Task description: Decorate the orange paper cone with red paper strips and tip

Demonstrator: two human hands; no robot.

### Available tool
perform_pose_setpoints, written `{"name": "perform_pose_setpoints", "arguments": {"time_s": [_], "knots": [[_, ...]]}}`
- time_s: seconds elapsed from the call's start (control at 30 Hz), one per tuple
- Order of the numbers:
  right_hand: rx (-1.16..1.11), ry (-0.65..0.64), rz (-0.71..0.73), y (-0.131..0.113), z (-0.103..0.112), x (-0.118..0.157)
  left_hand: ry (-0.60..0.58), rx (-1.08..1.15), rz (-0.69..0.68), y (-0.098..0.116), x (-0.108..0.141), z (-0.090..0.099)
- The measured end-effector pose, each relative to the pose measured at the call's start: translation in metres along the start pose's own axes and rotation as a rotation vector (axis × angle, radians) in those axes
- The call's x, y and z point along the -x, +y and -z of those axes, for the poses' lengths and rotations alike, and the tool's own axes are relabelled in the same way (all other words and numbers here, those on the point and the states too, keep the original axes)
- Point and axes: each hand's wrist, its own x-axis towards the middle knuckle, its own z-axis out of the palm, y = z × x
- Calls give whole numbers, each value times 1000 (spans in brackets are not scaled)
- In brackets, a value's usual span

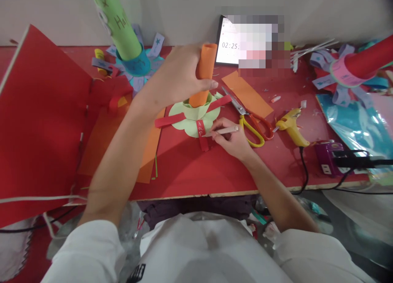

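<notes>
My left hand (pixel 187 72) is wrapped round an upright orange paper tube (pixel 206 66). The tube stands in a light green collar on a green scalloped paper base (pixel 181 125). Red paper strips extend outward from this base. My right hand (pixel 231 139) grips a white pen (pixel 227 130), its tip at the front red strip (pixel 203 143). Pale letters, seemingly "Hap", show on that strip.
Right of my right hand lie scissors (pixel 256 129), an orange paper piece (pixel 250 94), a yellow glue gun (pixel 291 127) and a purple power block (pixel 327 158). Behind stands a lit tablet (pixel 229 41). Decorated tubes (pixel 123 33) flank both sides; orange sheets (pixel 102 139) lie left.
</notes>
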Motion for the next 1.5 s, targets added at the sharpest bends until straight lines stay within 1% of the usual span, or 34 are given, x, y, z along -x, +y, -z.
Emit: {"name": "perform_pose_setpoints", "arguments": {"time_s": [0.1,0.3,0.43,0.57,0.67,0.8,0.97,1.07,1.17,1.33,1.4,1.5], "knots": [[52,-25,-12,-2,-1,5,-10,-12,3,1,0,0],[71,28,-7,-5,-2,4,10,-9,8,0,-1,-1],[43,-30,-1,-5,-1,3,8,-1,2,0,-1,-1],[25,-30,-16,-4,-2,4,14,-3,-6,1,0,-1],[-26,-53,-32,-3,0,5,17,1,-6,1,0,-1],[-95,-36,-33,-4,2,7,19,0,-10,0,0,-1],[-43,-94,-33,-6,1,8,3,-11,-16,-2,0,-1],[-15,-108,-56,-6,0,8,-4,-5,-16,-3,0,-1],[-31,-94,-68,-5,1,8,2,10,-17,-2,0,-1],[-4,-47,-38,-5,2,7,16,12,-8,-1,0,0],[-3,-78,-54,-6,1,8,11,-4,-10,-1,0,0],[-69,-194,-62,-9,1,9,7,-9,-19,0,0,0]]}}
